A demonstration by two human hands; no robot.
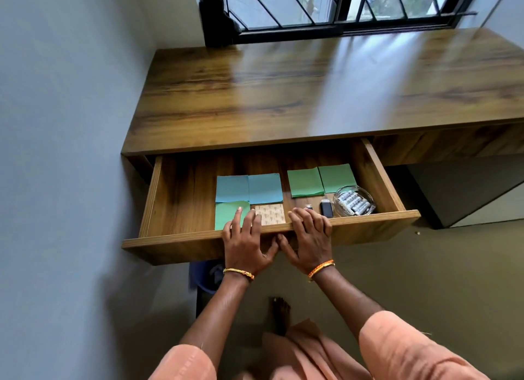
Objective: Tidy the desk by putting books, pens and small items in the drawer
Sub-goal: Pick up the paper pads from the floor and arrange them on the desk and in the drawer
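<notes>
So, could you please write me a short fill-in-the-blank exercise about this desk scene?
1. The wooden drawer is pulled ____.
2. The white batteries lie in a clear ____ dish.
3. The left hand and right hand both rest on the drawer's ____ edge.
4. Beside the two blue paper squares lie two ____ paper squares.

Missing words: open; glass; front; green

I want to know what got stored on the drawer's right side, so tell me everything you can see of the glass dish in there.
The glass dish is a small, clear, thick-walled bowl with a rounded rim, resting upright on the drawer floor in the front right corner. It holds several white cylinders with dark print, lying side by side like batteries; the print is too small to read. A small black item lies just left of it, apart. Neither hand touches the dish.
</notes>
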